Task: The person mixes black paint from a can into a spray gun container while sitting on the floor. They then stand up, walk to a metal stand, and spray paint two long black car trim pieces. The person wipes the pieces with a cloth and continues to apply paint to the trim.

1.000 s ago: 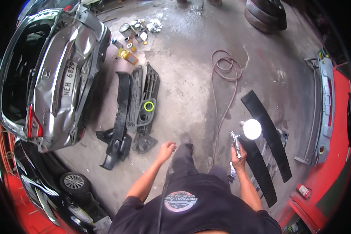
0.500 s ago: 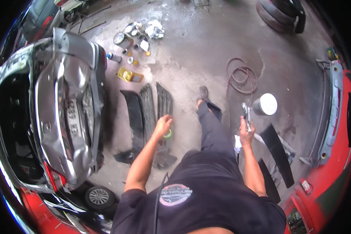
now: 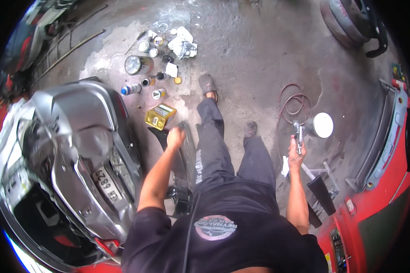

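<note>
In my right hand [image 3: 296, 157] is a metal spray gun [image 3: 299, 138], its fingers wrapped round the handle. A cup with a round white lid [image 3: 323, 125] sits at the gun's far right side. My left hand [image 3: 176, 137] hangs with curled fingers above long dark plastic car trim pieces [image 3: 185, 159] on the floor. Nothing shows in it. Just beyond that hand lies a yellow metal can [image 3: 160, 116]. A thin reddish hose [image 3: 310, 109] lies coiled beyond the spray gun.
A dented silver car [image 3: 91, 150] stands close on my left. Cans and bottles [image 3: 139, 65] and crumpled foil-like wrapping [image 3: 183, 44] lie ahead. At right are black panels [image 3: 321, 195], a metal stand [image 3: 325, 170] and a red car part [image 3: 378, 204]. Dark bumpers [image 3: 346, 22] lie far right.
My left foot now shows ahead of the right one. The yellow can and trim pieces are nearer my body. The right hand keeps the spray gun; a yellow-green ring by my left hand is out of sight.
</note>
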The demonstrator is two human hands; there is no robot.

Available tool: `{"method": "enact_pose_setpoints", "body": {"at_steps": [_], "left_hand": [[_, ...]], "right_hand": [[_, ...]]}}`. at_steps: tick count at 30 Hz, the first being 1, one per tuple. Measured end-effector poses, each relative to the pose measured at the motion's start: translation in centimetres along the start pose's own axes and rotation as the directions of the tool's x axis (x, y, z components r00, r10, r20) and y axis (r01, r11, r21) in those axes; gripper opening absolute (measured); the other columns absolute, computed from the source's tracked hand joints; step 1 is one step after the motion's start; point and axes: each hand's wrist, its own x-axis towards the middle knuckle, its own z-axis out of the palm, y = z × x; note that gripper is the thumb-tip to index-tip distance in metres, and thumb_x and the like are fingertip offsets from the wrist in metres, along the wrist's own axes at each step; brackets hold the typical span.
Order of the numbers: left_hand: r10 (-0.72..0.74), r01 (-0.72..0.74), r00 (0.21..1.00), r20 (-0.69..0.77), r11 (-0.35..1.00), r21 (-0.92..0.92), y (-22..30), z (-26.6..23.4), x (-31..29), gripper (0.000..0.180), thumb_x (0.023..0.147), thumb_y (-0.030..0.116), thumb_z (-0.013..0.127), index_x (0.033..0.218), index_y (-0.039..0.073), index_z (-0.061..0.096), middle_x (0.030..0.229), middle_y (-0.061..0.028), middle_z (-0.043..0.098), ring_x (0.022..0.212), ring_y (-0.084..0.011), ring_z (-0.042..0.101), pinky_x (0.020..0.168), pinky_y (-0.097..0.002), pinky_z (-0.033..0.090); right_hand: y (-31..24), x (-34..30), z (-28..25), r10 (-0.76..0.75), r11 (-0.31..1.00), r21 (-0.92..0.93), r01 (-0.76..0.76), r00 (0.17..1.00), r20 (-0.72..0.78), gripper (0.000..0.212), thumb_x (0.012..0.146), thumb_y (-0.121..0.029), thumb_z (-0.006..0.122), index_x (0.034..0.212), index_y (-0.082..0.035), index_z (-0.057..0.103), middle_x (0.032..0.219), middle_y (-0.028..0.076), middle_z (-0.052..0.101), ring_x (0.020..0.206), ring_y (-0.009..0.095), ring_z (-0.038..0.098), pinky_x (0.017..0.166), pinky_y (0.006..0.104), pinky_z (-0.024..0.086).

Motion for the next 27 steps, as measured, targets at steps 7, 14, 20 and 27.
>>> {"method": "enact_pose_setpoints", "body": {"at_steps": [7, 14, 20, 27], "left_hand": [[0.013, -0.014, 0.997, -0.072, 1.0, -0.005, 8.2, -6.9, 35.9, 0.042, 0.093, 0.032, 0.065, 0.123, 0.004, 0.07, 0.118, -0.0271, 0.072, 0.113, -0.0445, 0.069, 0.099, -0.0521, 0.053], [0.08, -0.056, 0.957, -0.278, 0.994, 0.094, 10.1, -5.8, 59.0, 0.066, 0.087, 0.026, 0.072, 0.146, 0.003, 0.053, 0.124, -0.0319, 0.068, 0.119, -0.046, 0.066, 0.102, -0.0517, 0.053], [0.179, -0.12, 0.937, -0.298, 0.971, 0.207, 7.6, -3.5, 68.3, 0.065, 0.087, 0.026, 0.072, 0.145, 0.003, 0.057, 0.122, -0.0331, 0.069, 0.118, -0.0452, 0.068, 0.102, -0.0521, 0.054], [0.163, -0.233, 0.915, -0.368, 0.96, -0.156, 10.1, -1.7, 57.1, 0.035, 0.088, 0.008, 0.063, 0.12, -0.007, 0.065, 0.107, -0.0342, 0.071, 0.106, -0.0481, 0.07, 0.096, -0.0506, 0.052]], "right_hand": [[-1.7, 8.0, 12.0, 0.174, 0.984, -0.018, -0.175, 0.983, -0.056, 0.028, 0.103, -0.02, 0.065, 0.123, -0.001, 0.07, 0.077, -0.002, 0.06, 0.062, 0.006, 0.052, 0.054, 0.0241, 0.041], [0.4, 14.6, 21.1, 0.152, 0.986, -0.062, -0.152, 0.988, -0.011, 0.031, 0.105, -0.021, 0.06, 0.125, 0.001, 0.067, 0.08, 0.001, 0.06, 0.067, 0.009, 0.051, 0.061, 0.0261, 0.039], [4.2, 17.7, 23.9, 0.189, 0.975, -0.121, -0.185, 0.982, 0.018, 0.038, 0.102, -0.023, 0.06, 0.125, 0.006, 0.067, 0.079, 0.001, 0.059, 0.067, 0.008, 0.049, 0.061, 0.0254, 0.038], [3.0, 16.8, 23.2, 0.155, 0.97, -0.205, -0.134, 0.984, 0.093, 0.033, 0.097, -0.014, 0.06, 0.121, 0.007, 0.069, 0.077, 0.0, 0.057, 0.064, 0.009, 0.049, 0.059, 0.0263, 0.038]]}}
